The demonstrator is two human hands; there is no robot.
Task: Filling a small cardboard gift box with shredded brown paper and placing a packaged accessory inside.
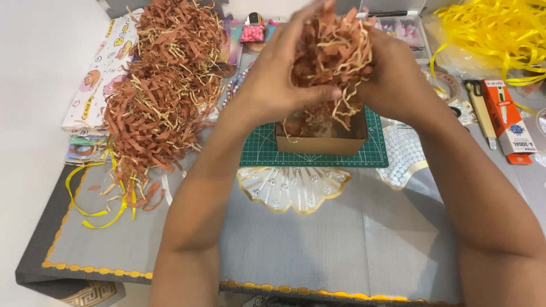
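While both hands are raised above the small brown cardboard box (321,139), they enclose a clump of shredded paper filler (333,57), brown strips mixed with cream ones. The left hand (278,74) cups the clump from the left: its thumb crosses the lower front of the wad, and its fingers (310,17) curl over the top, closed onto the paper. The right hand (392,77) presses in from the opposite side, its fingers largely hidden behind the strips, so their exact spread cannot be told; the palm bears against the wad. The clump therefore sits between the two palms, with loose strands escaping below the left thumb and dangling down into the open box, where more filler already lies.

The box stands on a green cutting mat (375,150) with a white grid, at its near edge. Just in front of the mat lies a scalloped, fan-shaped white-and-gold ornament (293,190). All rests on a grey table covering (341,244) edged with gold trim. To the left, well apart from the hands, a large heap of the same shredded paper (165,96) spreads over the table, with yellow ribbon (94,213) trailing from its near end. At far right lie a bundle of yellow ribbon strips (495,34), a cream-handled utility knife (482,113) and an orange-and-white carton (509,122).
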